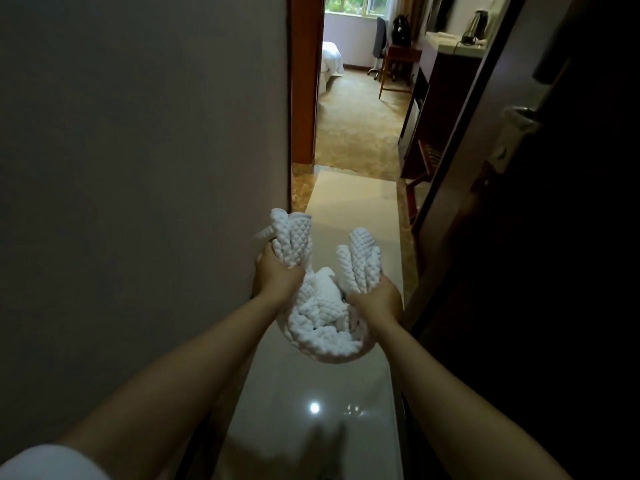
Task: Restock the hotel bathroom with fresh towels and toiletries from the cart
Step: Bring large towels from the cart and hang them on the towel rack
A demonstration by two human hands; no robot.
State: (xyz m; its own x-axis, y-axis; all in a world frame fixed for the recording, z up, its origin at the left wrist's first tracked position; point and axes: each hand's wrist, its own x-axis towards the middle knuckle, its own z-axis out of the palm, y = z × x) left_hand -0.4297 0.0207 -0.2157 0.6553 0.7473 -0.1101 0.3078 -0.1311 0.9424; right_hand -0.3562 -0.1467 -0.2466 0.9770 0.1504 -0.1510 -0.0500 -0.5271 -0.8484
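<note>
A white waffle-textured cloth towel (325,323) is hanging bunched between both hands, above the glossy pale tiled floor (311,393). The left hand (277,275) is closing its grip around one gathered end, and the right hand (375,301) is gripping the other end, beside a plain grey wall (138,168).

Both bare arms reached forward, hands closed near the centre of the frame.
The left hand (277,275) sat slightly higher, left of centre, fingers curled round one end of a white towel (323,320); the right hand (375,301) gripped the other end. The forearms ran in from the lower corners, with a white sleeve (45,462) at lower left.
</note>
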